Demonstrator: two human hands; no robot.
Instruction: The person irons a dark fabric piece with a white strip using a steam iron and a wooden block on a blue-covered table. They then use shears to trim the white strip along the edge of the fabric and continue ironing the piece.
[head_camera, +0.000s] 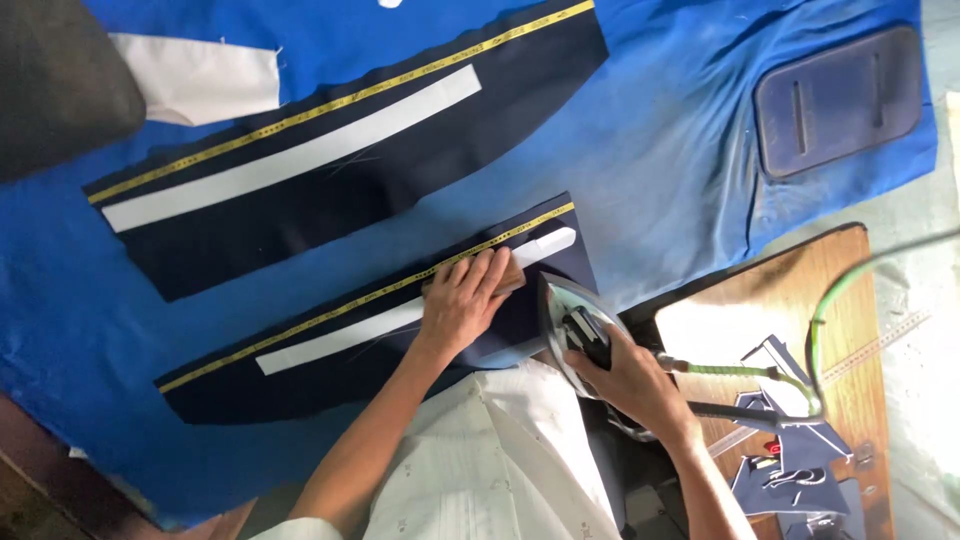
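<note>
My left hand (465, 298) lies flat, fingers apart, on a navy fabric piece (330, 372) with a yellow edge tape and a white strip (340, 338) along it. My right hand (625, 378) grips the black handle of a metal steam iron (572, 318), which is tipped up on its side just right of the left hand. A second, larger navy fabric piece (400, 165) with its own white strip (300, 155) lies further back on the blue ironing cloth (660, 150).
A dark silicone iron rest (838, 98) sits at the back right. A green hose (835, 300) and cord run from the iron over a wooden table (800, 290) holding navy scraps (790, 480). A white cloth piece (195, 80) and a dark cushion (55, 80) lie back left.
</note>
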